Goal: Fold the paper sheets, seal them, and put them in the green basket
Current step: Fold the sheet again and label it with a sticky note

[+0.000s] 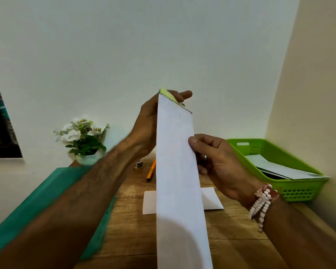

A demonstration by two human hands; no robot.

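Note:
A long folded white paper sheet [177, 171] is held up in front of me, standing nearly upright above the wooden table [231, 226]. My left hand [149, 121] grips its top end, where a yellow-green strip shows at the corner. My right hand [219, 164] pinches the sheet's right edge about midway, thumb on the near face. The green basket [299, 189] sits at the right on the table and holds several folded white papers [279, 168]. Another white sheet [149, 202] lies flat on the table, partly hidden behind the held one.
A roll of clear tape [139, 164] and an orange pencil [151, 171] lie at the table's back. A pot of white flowers [85, 140] stands at the back left. A teal board [39, 200] lies along the left. Walls close in behind and at the right.

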